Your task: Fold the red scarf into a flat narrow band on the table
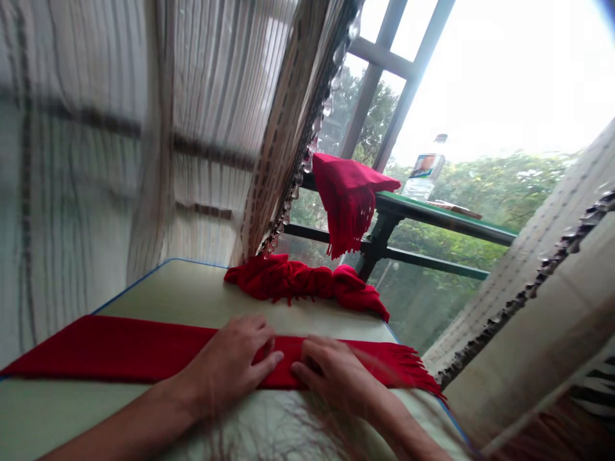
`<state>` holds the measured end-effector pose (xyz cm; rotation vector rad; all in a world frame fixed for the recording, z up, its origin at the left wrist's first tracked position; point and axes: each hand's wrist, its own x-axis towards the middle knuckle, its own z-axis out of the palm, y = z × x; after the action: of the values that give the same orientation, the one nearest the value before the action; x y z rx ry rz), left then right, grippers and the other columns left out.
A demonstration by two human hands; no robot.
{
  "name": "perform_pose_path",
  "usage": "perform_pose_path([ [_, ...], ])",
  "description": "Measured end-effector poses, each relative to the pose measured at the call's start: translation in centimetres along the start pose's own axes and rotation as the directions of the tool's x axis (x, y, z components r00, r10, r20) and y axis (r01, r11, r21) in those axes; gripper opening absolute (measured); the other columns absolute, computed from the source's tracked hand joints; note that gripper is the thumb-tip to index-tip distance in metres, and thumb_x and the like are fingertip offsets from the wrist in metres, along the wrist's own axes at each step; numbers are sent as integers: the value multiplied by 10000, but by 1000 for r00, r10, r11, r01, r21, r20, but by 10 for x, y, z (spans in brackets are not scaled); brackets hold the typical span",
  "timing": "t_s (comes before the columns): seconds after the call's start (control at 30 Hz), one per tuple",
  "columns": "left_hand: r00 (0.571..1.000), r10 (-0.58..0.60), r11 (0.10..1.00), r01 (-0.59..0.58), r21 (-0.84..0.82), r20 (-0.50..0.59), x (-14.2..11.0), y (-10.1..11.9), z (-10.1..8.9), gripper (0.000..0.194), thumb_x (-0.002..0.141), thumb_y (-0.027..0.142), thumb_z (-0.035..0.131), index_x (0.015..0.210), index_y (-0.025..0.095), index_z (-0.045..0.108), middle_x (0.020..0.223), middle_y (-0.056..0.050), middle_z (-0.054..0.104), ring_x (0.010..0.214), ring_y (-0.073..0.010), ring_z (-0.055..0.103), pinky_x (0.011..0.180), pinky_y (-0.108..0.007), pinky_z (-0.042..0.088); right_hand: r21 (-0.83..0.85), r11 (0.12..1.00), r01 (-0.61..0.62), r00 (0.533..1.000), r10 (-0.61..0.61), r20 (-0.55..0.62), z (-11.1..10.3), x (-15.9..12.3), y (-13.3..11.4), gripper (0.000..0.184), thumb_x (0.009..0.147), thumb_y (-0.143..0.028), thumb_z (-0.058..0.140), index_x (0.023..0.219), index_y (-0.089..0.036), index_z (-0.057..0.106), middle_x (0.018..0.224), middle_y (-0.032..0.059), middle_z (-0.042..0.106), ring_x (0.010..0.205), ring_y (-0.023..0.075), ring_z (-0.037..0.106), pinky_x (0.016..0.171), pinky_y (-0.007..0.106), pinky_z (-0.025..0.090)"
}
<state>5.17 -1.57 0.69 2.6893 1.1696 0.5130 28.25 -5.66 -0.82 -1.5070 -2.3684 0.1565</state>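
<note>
A red scarf (129,349) lies folded in a long, flat strip across the pale green table, its fringed end at the right edge. My left hand (240,358) rests on the middle of the strip, fingers bent and thumb held apart from them. Just to its right, my right hand (331,365) touches the same scarf, with bent fingers and the thumb pointing left. Between the two hands a short stretch of red cloth shows. Neither hand has cloth visibly gripped in it, though the fingertips are partly hidden.
A crumpled red cloth (307,282) lies along the table's (192,294) far edge. Another fringed red scarf (346,198) hangs over a green-topped ledge (451,218) by the window. A clear bottle (425,169) stands there. Striped curtains (211,96) hang at left and right.
</note>
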Motion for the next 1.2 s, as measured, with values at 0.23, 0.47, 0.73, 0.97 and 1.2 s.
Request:
perform_pose_path([
  [0.23,999,7,998,-10,55,47,1,-4,5,225,975,348,574,824,196,643,882,-50,680,816,-239,633,701,-334,409,-85,994,-67,998,66,-24,5,0,10,459,972,-506,603,610,-225,576,620,-3,648,545,144,459,551,312,185],
  [0.47,1000,9,984,-7,177,-11,2,-7,8,477,1059,389,413,725,206,699,733,-70,729,708,-241,674,654,-343,368,-162,977,-137,991,136,-21,7,1,12,568,1015,-514,488,546,-233,643,517,21,656,442,142,388,542,345,139],
  [0.73,995,-44,964,18,267,93,4,-7,13,512,1059,381,374,805,209,783,820,-136,790,753,-318,752,641,-369,432,-232,960,-155,988,149,-43,6,4,6,566,1042,-484,442,607,-239,710,605,56,744,484,165,546,561,346,164],
  [0.97,994,-50,966,23,259,98,5,-8,12,497,1050,369,381,803,208,781,832,-130,791,758,-302,754,646,-354,447,-284,948,-143,989,126,-79,20,18,-2,508,1046,-511,440,752,-241,755,774,62,809,611,184,661,558,325,187],
  [1.2,999,-23,974,12,227,48,5,-10,12,528,1055,394,379,749,203,765,765,-128,775,686,-265,730,605,-320,384,-343,916,-207,977,175,-123,12,18,18,492,1055,-444,436,731,-257,756,704,9,785,580,147,622,559,290,168],
])
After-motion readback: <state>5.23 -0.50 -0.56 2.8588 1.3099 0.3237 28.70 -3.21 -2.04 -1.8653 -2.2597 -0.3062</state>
